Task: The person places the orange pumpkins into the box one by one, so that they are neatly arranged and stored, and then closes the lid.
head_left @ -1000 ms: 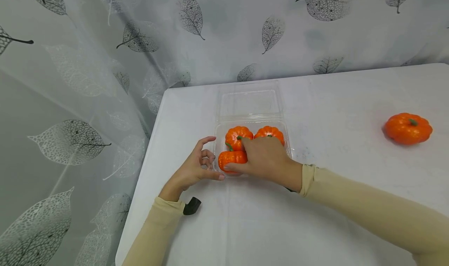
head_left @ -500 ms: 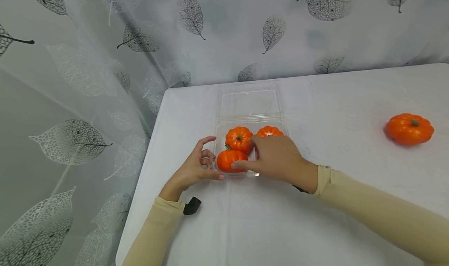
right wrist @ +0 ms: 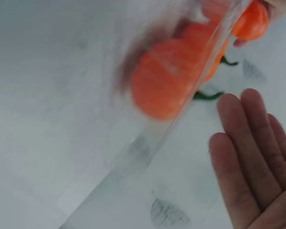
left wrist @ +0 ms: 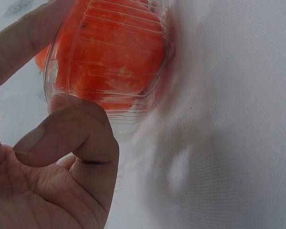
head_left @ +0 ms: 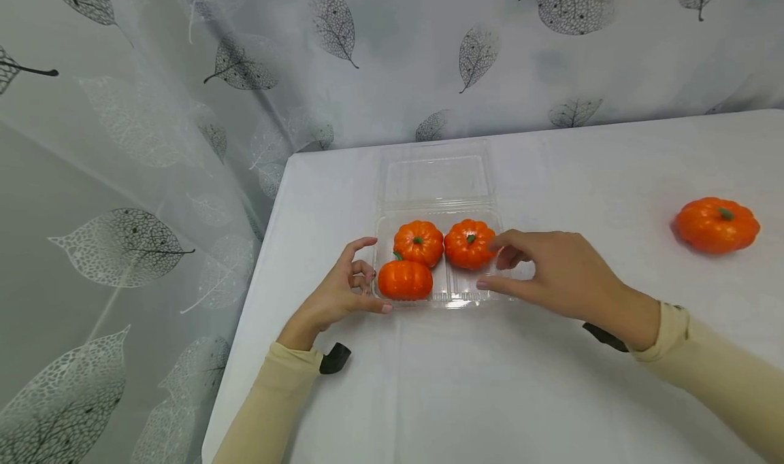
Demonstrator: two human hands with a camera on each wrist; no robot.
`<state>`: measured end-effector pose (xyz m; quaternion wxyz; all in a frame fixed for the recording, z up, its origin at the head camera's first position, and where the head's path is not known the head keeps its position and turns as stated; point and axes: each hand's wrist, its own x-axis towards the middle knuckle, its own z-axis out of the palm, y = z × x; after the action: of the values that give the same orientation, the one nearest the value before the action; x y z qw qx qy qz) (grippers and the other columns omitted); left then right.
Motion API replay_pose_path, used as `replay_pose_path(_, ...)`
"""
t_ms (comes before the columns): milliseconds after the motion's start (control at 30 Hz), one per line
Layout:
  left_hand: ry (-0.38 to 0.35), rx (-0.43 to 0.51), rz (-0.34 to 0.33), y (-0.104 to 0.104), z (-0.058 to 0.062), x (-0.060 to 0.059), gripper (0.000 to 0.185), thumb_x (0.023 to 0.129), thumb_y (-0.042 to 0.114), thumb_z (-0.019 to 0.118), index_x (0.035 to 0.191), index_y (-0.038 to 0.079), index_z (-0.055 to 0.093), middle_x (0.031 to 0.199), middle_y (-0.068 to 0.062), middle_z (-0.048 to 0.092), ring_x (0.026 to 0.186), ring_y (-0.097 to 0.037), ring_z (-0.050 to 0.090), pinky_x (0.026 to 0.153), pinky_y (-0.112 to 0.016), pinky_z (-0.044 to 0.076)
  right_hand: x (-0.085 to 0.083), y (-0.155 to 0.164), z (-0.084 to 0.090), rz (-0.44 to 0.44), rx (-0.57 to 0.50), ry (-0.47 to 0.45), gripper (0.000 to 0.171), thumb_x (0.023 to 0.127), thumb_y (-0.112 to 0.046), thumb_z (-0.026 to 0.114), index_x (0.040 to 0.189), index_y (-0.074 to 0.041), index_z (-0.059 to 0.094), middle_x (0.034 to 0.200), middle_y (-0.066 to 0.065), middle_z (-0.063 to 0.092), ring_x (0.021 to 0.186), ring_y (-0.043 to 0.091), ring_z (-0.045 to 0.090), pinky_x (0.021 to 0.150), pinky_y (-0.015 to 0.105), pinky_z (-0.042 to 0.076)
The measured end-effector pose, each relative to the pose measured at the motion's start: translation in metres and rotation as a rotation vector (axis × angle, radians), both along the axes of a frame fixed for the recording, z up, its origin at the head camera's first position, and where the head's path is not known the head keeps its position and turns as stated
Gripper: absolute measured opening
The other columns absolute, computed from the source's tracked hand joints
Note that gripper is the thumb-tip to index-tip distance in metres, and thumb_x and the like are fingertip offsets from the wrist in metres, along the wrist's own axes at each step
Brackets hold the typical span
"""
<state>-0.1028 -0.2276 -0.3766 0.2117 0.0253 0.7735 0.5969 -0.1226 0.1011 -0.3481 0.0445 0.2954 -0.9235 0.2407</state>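
Observation:
Three small orange pumpkins, at back left (head_left: pixel 418 243), back right (head_left: pixel 469 244) and front left (head_left: pixel 405 279), sit in a clear plastic clamshell container (head_left: pixel 453 305). The front-left one lies tipped on its side, its green stem pointing back. My left hand (head_left: pixel 339 292) holds the container's front-left corner, thumb at the front edge and curled fingers against the left wall. In the left wrist view a pumpkin (left wrist: pixel 114 52) shows through that wall. Just beyond the container's right side is my right hand (head_left: pixel 560 273), fingers spread from the thumb and holding nothing; its fingertips overlap the right rim.
The container's clear lid (head_left: pixel 436 178) lies folded back, open, towards the curtain (head_left: pixel 392 56) with its leaf print. A fourth orange pumpkin (head_left: pixel 718 225) rests far right on the white-covered table (head_left: pixel 465 396).
My right hand has let go of the front-left pumpkin and moved right, out over the container's right side, uncovering the back-right pumpkin. My left hand has stayed in place.

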Motion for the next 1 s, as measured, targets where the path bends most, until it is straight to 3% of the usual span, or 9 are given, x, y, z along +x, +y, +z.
replay_pose_path(233, -0.003, -0.006, -0.003, 0.001, 0.001, 0.000, 0.100, 0.062, 0.003, 0.084, 0.138, 0.027, 0.025, 0.088, -0.018, 0.042, 0.068, -0.023, 0.043, 0.056, -0.025, 0.040, -0.003, 0.051, -0.002, -0.052, -0.024, 0.208, 0.054, 0.064, -0.053, 0.077, 0.107, -0.024, 0.063, 0.089, -0.013, 0.064, 0.079, 0.007, 0.059, 0.060, 0.026, 0.045)
replay_pose_path(433, -0.004, -0.006, -0.003, 0.000, 0.000, 0.001, 0.100, 0.062, 0.002, 0.084, 0.138, 0.027, 0.024, 0.088, -0.018, 0.042, 0.067, -0.023, 0.043, 0.056, -0.024, 0.040, -0.008, 0.090, 0.004, -0.163, 0.007, 0.210, 0.066, 0.060, -0.049, 0.081, 0.113, -0.014, 0.062, 0.104, 0.002, 0.063, 0.095, 0.024, 0.056, 0.071, 0.042, 0.044)
replay_pose_path(500, -0.002, -0.005, -0.005, 0.000, 0.001, 0.001, 0.101, 0.062, 0.002, 0.084, 0.139, 0.024, 0.023, 0.088, -0.018, 0.041, 0.066, -0.022, 0.043, 0.056, -0.024, 0.040, -0.010, 0.103, 0.004, -0.203, 0.012, 0.220, 0.071, 0.058, -0.049, 0.082, 0.116, -0.013, 0.061, 0.108, 0.005, 0.061, 0.096, 0.028, 0.055, 0.072, 0.042, 0.043)
replay_pose_path(567, -0.003, -0.005, -0.005, 0.000, 0.001, 0.001, 0.102, 0.062, 0.002, 0.084, 0.140, 0.022, 0.022, 0.088, -0.018, 0.042, 0.066, -0.022, 0.043, 0.056, -0.024, 0.040, -0.013, 0.116, 0.003, -0.229, 0.005, 0.264, 0.073, 0.056, -0.045, 0.083, 0.117, -0.011, 0.061, 0.109, 0.007, 0.061, 0.087, 0.028, 0.055, 0.070, 0.039, 0.042)
replay_pose_path(667, -0.002, -0.007, -0.006, 0.000, 0.001, 0.001, 0.103, 0.062, 0.002, 0.084, 0.142, 0.019, 0.020, 0.088, -0.018, 0.042, 0.066, -0.021, 0.043, 0.056, -0.025, 0.040, -0.018, 0.134, 0.001, -0.288, 0.008, 0.322, 0.079, 0.054, -0.039, 0.085, 0.122, -0.010, 0.058, 0.114, 0.013, 0.058, 0.091, 0.033, 0.053, 0.080, 0.040, 0.043)
replay_pose_path(733, -0.002, -0.009, -0.006, -0.001, 0.001, 0.001, 0.103, 0.062, 0.002, 0.084, 0.141, 0.020, 0.021, 0.088, -0.018, 0.042, 0.066, -0.021, 0.043, 0.056, -0.025, 0.041, -0.021, 0.144, 0.000, -0.345, 0.028, 0.314, 0.085, 0.054, -0.035, 0.086, 0.128, -0.009, 0.053, 0.123, 0.016, 0.052, 0.104, 0.035, 0.050, 0.093, 0.043, 0.038)
replay_pose_path(800, -0.003, -0.011, -0.005, -0.001, 0.001, 0.001, 0.102, 0.062, 0.002, 0.084, 0.141, 0.022, 0.022, 0.088, -0.018, 0.042, 0.066, -0.021, 0.043, 0.056, -0.025, 0.041, -0.023, 0.154, 0.000, -0.413, 0.061, 0.281, 0.092, 0.053, -0.031, 0.087, 0.133, -0.009, 0.047, 0.131, 0.018, 0.044, 0.124, 0.036, 0.035, 0.103, 0.048, 0.025)
replay_pose_path(1000, 0.000, -0.015, -0.011, 0.000, 0.001, 0.002, 0.102, 0.062, 0.003, 0.084, 0.141, 0.023, 0.022, 0.088, -0.019, 0.042, 0.066, -0.022, 0.044, 0.056, -0.025, 0.041, -0.030, 0.179, -0.002, -0.563, 0.028, 0.168, 0.113, 0.048, -0.037, 0.090, 0.142, -0.011, 0.033, 0.146, 0.013, 0.025, 0.132, 0.035, 0.019, 0.103, 0.056, 0.016)
